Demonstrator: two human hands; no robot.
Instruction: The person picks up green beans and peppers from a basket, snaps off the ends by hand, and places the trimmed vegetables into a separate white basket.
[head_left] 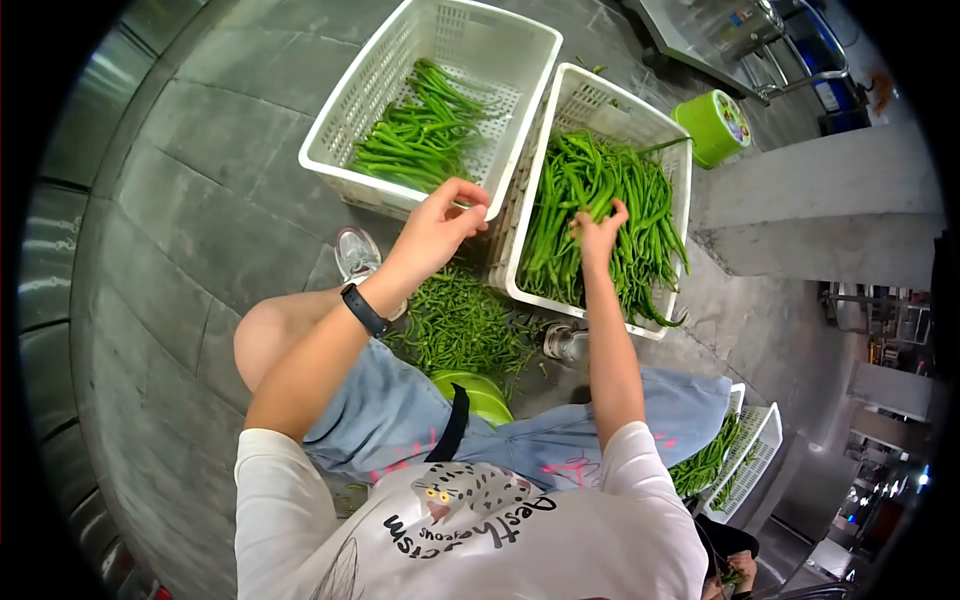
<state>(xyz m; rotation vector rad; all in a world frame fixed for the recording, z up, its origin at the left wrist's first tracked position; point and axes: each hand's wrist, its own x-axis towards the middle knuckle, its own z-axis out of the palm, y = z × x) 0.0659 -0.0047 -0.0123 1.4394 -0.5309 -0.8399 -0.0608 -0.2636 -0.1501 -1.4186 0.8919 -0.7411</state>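
Note:
My left hand (447, 220) is at the near right corner of the left white crate (325, 130). Its fingers are loosely curled and apart, with nothing visible in them. Inside that crate lies a heap of long green chili peppers (420, 130), partly blurred near the hand. My right hand (598, 238) reaches into the right white crate (515, 240), fingers closed around some of the long green peppers (640, 215) that fill it. Between my feet, a pile of small green pieces, like pepper stems (460, 325), covers the floor.
Under me shows a bright green seat (475, 395). A green bucket-like container (712, 128) stands beyond the right crate, near a metal cart (700, 40). At lower right are more white crates (755, 455) with green peppers, and another person's hand (740, 568).

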